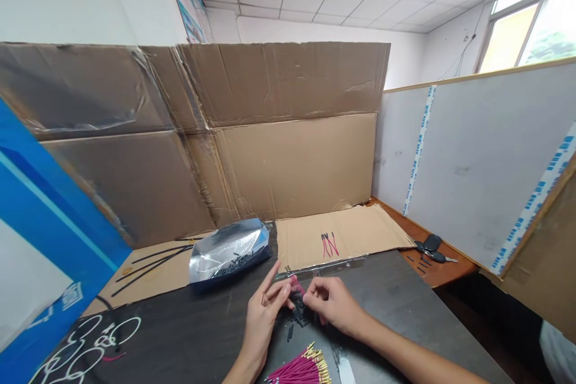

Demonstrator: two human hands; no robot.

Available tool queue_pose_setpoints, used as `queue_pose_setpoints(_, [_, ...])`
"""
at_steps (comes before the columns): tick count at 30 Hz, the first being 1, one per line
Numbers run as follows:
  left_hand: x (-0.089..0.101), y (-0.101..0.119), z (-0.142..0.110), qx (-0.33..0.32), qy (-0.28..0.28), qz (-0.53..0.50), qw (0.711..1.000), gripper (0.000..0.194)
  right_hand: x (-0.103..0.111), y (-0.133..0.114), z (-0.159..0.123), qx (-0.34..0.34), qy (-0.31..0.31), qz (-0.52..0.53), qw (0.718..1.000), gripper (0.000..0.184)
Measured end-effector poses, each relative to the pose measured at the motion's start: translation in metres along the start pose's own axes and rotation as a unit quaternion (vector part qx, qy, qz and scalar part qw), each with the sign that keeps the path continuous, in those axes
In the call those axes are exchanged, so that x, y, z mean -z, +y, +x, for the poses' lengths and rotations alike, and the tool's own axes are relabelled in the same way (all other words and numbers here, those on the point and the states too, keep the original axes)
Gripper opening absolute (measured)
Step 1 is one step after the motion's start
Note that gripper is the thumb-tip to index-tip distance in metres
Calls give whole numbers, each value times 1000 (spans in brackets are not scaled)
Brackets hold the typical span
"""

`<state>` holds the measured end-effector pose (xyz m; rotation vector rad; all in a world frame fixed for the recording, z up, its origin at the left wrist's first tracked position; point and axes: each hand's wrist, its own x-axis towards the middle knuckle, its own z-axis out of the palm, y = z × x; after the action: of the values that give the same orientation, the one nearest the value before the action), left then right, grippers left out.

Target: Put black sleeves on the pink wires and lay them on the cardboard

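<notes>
My left hand (264, 307) and my right hand (332, 305) meet over a dark mat (189, 336) at the near middle. Both pinch at a short red wire (297, 285) and small black tube pieces (299, 312) that lie between the fingertips. The left index finger points up and away. A bundle of magenta wires with gold tips (302, 367) lies just in front of my wrists. A few black tube bits lie loose under the hands.
A silver foil bag (227, 250) with black pieces lies behind the hands. Some red and black wires (329, 243) rest on the cardboard sheet (351, 231). Long black strands (155, 259) lie left. Keys (432, 247) sit at right. Cardboard walls and white partitions enclose the desk.
</notes>
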<state>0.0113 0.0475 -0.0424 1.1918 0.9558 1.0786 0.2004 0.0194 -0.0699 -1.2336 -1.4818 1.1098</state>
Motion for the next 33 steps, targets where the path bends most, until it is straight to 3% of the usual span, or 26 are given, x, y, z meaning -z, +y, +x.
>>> queue_pose_setpoints(3, [-2, 1, -2, -16, -18, 21, 999, 101, 30, 2, 14, -16, 89, -84, 992, 28])
queue_pose_setpoints(6, [0, 1, -6, -74, -39, 135, 987, 70, 69, 10, 26, -36, 157, -135, 978, 28])
queue_pose_setpoints(10, [2, 4, -15, -195, -83, 340, 916, 28, 105, 23, 32, -75, 205, -210, 953, 23])
queue_pose_setpoints(13, [1, 11, -23, -254, -153, 431, 852, 21, 112, 28, 31, -90, 211, -251, 940, 21])
queue_pose_setpoints(15, [0, 17, -27, -260, -194, 478, 816, 20, 112, 29, 31, -92, 206, -271, 936, 22])
queue_pose_setpoints(19, [-4, 23, -32, -243, -244, 531, 774, 19, 113, 29, 30, -85, 192, -303, 929, 24])
queue_pose_setpoints(23, [-8, 26, -35, -224, -267, 533, 771, 12, 117, 30, 30, -77, 188, -328, 922, 34])
queue_pose_setpoints(33, [-7, 27, -38, -183, -324, 501, 782, 19, 122, 32, 19, -68, 185, -344, 918, 45])
